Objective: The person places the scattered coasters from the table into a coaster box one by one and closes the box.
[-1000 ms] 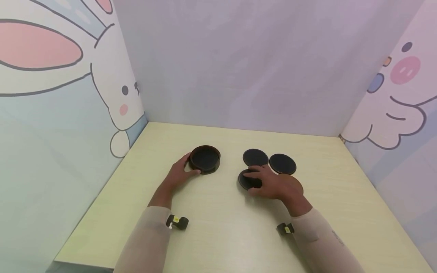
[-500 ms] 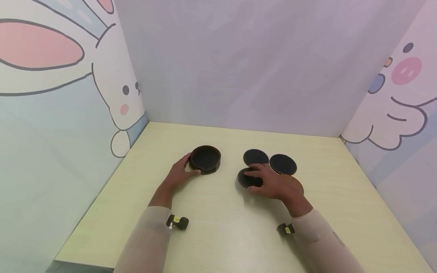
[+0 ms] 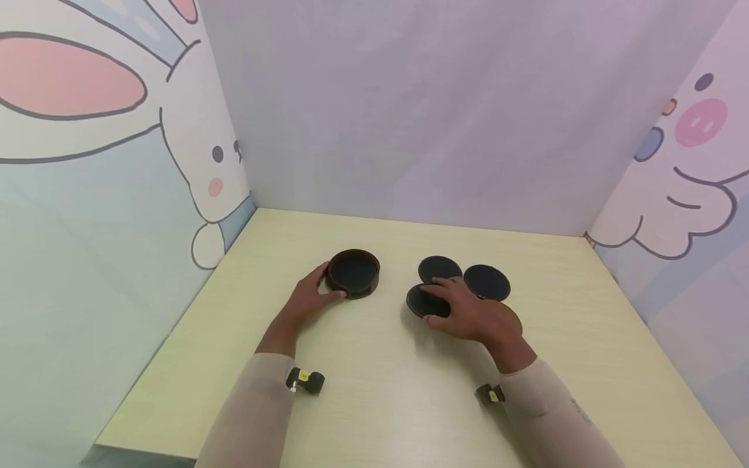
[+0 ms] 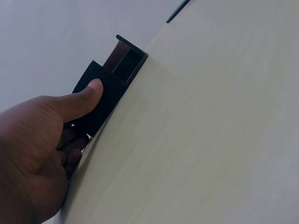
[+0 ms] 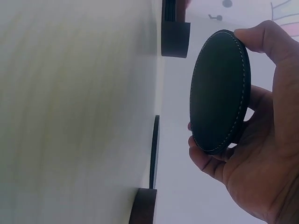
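Observation:
My right hand (image 3: 465, 312) pinches a round black coaster (image 3: 422, 301) by its edge, thumb on one side and fingers on the other. In the right wrist view this coaster (image 5: 219, 93) is held off the table, with pale stitching round its rim. At the left, my left hand (image 3: 307, 296) grips the side of a round dark coaster holder (image 3: 374, 283). The left wrist view shows the thumb pressed on the holder (image 4: 105, 107), with several thin dark layers showing through its cut-out.
Two black coasters (image 3: 440, 268) (image 3: 487, 283) lie flat beyond my right hand. A brown round piece (image 3: 508, 316) lies partly hidden under the right wrist. Cartoon-printed walls (image 3: 199, 143) border the pale table (image 3: 374, 390).
My right hand has raised the coaster slightly and tilted it, its near edge shifting away from me. The left hand and the holder stay in place.

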`<state>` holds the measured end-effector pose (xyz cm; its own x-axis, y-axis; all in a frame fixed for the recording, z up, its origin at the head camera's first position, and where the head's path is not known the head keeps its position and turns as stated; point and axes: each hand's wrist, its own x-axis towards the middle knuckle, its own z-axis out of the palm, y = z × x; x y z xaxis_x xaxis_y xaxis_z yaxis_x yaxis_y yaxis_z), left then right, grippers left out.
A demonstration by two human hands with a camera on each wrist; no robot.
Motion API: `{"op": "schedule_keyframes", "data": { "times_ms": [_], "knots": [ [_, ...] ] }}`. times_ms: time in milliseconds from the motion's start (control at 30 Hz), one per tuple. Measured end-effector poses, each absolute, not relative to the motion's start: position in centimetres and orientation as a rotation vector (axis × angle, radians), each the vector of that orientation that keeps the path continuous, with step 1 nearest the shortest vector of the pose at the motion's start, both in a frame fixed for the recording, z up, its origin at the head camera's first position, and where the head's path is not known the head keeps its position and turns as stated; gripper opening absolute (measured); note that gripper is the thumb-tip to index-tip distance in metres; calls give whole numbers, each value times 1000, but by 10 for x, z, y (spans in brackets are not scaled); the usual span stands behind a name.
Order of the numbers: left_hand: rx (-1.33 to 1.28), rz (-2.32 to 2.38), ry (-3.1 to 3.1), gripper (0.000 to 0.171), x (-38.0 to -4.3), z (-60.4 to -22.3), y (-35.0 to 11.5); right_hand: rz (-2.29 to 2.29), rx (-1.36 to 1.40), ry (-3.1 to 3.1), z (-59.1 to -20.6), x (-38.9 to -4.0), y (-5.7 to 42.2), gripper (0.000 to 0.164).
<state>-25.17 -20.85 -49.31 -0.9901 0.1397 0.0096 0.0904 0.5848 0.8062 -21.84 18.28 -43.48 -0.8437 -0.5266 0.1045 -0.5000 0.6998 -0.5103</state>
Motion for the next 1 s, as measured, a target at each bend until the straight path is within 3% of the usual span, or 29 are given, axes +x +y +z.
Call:
{"op": "schedule_keyframes", "data": {
  "times_ms": [1000],
  "knots": [
    [185,1374,2756,97,-254,-494,-208,-832,-914,2880,-426,-240,140,51]
  ]
}}
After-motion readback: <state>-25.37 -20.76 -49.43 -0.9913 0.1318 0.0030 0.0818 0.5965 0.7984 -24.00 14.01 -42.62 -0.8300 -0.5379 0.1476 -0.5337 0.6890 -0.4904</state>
